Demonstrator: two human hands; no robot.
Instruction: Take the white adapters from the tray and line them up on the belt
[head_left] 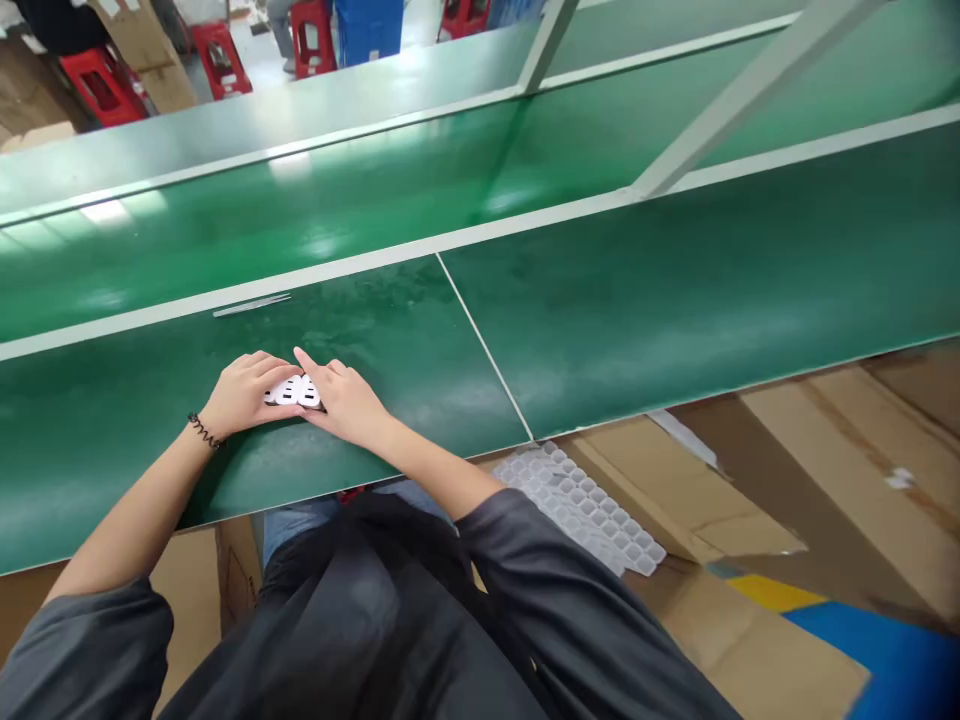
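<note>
From afar, I see the left hand (247, 392) and right hand (349, 402) with fingers closed around white blocks (288, 391), between the front edge (300, 499) and pale rail (337, 268) of the green table (675, 300), which extends rightward past a white strip (484, 344).

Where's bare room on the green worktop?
Free: worktop right of the white seam, up to the pale rail; also between seam and right hand. Crowded: where it and the left hand hold white slotted pieces, thin strips beyond.
</note>
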